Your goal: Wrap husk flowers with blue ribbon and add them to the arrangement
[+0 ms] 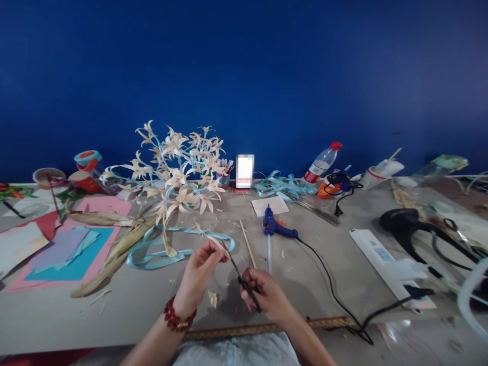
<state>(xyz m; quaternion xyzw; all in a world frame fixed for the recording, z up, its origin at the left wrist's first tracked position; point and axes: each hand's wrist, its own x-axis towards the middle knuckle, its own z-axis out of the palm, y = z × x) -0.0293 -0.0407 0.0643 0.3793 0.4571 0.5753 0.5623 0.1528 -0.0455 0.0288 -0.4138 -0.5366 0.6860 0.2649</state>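
Observation:
My left hand [199, 272] is raised above the grey table [152, 315] and pinches a small pale strip of dried husk [216, 242] between thumb and fingertips. My right hand [265, 294] grips black-handled scissors [239, 276], whose blades point up and left to the strip. A red bead bracelet [176, 317] circles my left wrist. A cut husk scrap [212, 299] lies on the table between my hands.
Behind my hands lie a light-blue ribbon loop [168, 254], a cream husk-flower bouquet [179, 173], a wooden stick [247, 244] and a blue glue gun [276, 227] with black cord. Coloured paper sheets [64, 251] lie left. A white power strip [385, 259] lies right.

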